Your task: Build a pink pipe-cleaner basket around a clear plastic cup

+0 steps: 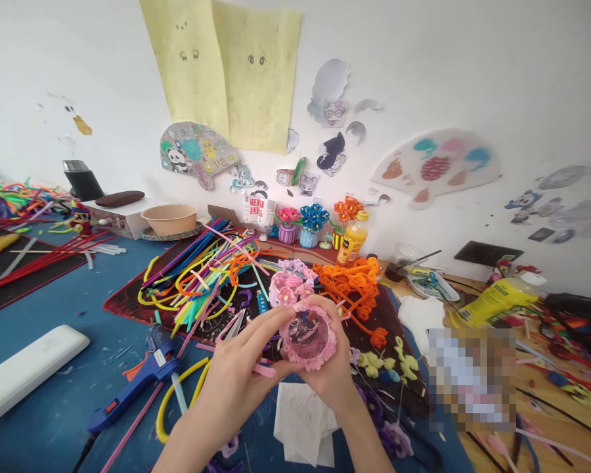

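Note:
Both my hands meet over the table's middle around a small pink cup (307, 336) trimmed with a fuzzy pink pipe-cleaner rim. My right hand (331, 368) wraps the cup from behind and below. My left hand (240, 378) is closed in a pinch at the cup's left edge, holding a pink pipe cleaner (262, 368) against it. Just beyond lies another pink pipe-cleaner piece (286, 287).
A blue glue gun (138, 383) lies to the left, a heap of coloured pipe cleaners (204, 269) behind it. Orange pipe-cleaner shapes (350, 282), a juice bottle (353, 238), a yellow bottle (497, 299), white paper (303, 420), and a white bar (24, 368) surround the hands.

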Demonstrator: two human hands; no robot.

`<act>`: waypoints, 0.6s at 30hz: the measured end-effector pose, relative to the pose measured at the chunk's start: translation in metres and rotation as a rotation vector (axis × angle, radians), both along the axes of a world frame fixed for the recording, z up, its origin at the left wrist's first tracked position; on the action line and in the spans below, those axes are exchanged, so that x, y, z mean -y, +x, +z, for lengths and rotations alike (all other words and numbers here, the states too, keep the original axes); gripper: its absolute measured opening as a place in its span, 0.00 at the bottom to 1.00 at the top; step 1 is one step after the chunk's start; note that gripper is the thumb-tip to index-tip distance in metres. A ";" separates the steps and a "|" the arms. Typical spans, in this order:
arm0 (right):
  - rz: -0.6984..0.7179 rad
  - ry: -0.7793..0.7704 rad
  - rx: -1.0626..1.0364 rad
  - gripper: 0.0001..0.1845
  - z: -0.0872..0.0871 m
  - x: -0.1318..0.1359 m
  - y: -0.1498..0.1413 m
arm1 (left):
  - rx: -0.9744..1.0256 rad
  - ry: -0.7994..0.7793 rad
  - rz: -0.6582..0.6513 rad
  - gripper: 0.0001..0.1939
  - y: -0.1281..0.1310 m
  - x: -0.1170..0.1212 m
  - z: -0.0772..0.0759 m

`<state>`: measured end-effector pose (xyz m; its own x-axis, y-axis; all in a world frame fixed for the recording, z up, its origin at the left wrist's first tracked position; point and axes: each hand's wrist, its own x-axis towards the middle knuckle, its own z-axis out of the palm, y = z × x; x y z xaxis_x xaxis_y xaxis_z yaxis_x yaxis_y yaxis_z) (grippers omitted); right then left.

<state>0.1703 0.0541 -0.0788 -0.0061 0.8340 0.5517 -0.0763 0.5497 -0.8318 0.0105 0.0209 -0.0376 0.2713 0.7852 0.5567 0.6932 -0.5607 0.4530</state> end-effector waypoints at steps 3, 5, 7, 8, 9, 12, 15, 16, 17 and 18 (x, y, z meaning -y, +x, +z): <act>0.002 0.003 0.021 0.36 0.001 0.001 0.000 | 0.123 -0.105 0.035 0.28 0.001 0.001 0.007; -0.007 0.017 0.042 0.35 0.003 0.001 0.001 | 0.176 -0.123 0.059 0.20 0.003 0.001 0.011; -0.013 0.032 0.069 0.34 0.005 0.002 0.001 | 0.199 -0.094 0.117 0.13 0.004 0.000 0.014; -0.018 0.042 0.083 0.33 0.006 0.002 0.001 | 0.196 -0.071 0.149 0.10 0.005 0.000 0.016; -0.023 0.052 0.095 0.32 0.006 0.002 0.001 | 0.184 -0.051 0.175 0.09 0.007 -0.001 0.017; -0.038 0.073 0.125 0.31 0.007 0.002 0.001 | 0.126 0.021 0.222 0.07 0.012 -0.002 0.019; -0.046 0.079 0.148 0.30 0.007 0.002 0.001 | 0.068 0.105 0.291 0.06 0.019 -0.001 0.017; -0.050 0.083 0.158 0.30 0.007 0.002 0.001 | 0.047 0.126 0.318 0.06 0.022 0.000 0.016; -0.054 0.089 0.167 0.30 0.006 0.002 0.001 | 0.025 0.140 0.343 0.06 0.024 0.001 0.015; -0.060 0.097 0.174 0.29 0.006 0.002 0.001 | 0.007 0.152 0.361 0.07 0.026 0.002 0.014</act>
<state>0.1709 0.0523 -0.0723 -0.0604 0.7788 0.6244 0.0995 0.6271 -0.7725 0.0362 0.0189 -0.0235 -0.0116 0.7381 0.6745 0.8555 -0.3419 0.3889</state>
